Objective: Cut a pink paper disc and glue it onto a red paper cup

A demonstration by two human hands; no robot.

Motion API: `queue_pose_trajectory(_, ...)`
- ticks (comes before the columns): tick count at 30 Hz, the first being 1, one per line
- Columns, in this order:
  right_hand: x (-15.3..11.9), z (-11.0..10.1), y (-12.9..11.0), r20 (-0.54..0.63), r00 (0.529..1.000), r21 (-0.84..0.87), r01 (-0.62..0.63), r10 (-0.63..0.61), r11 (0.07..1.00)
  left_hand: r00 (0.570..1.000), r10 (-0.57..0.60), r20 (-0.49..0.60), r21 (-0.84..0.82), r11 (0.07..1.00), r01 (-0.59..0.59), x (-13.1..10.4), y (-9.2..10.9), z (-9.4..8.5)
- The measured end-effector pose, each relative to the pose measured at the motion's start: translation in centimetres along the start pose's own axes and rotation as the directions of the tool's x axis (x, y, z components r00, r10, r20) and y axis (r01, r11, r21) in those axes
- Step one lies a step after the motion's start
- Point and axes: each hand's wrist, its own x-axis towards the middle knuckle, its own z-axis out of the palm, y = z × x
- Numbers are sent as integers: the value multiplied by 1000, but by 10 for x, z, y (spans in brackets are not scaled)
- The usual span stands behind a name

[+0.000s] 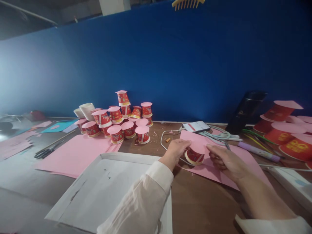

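A red printed paper cup (194,157) stands upside down on pink paper, a round pink paper disc (198,147) lying over its top. My left hand (175,150) pinches the disc's left edge between thumb and fingers. At its right edge, my right hand (223,160) is closed, with thumb and index fingertip on the rim and the other fingers curled. Beneath the cup and my right hand spreads a pink sheet (243,162). The cup's far side is hidden.
Disc-topped red cups (115,134) are stacked at left, with larger red ones (275,132) at right. A white box lid (117,172), pink sheets (80,151) and scissors (46,152) lie left. Behind are a phone (196,126), cable (214,134), black bottle (245,110) and glue stick (258,151).
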Motion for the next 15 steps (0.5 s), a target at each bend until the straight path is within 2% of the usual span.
queue_pose_trajectory(9,1,3,1,14,1000,2,13,-13,1000,999,-4,50,1,1000,4,3,-6,0)
queue_pose_trajectory(15,3,2,4,34,999,15,8,-9,1000,999,-22,42,-22,999,23,4,-4,1)
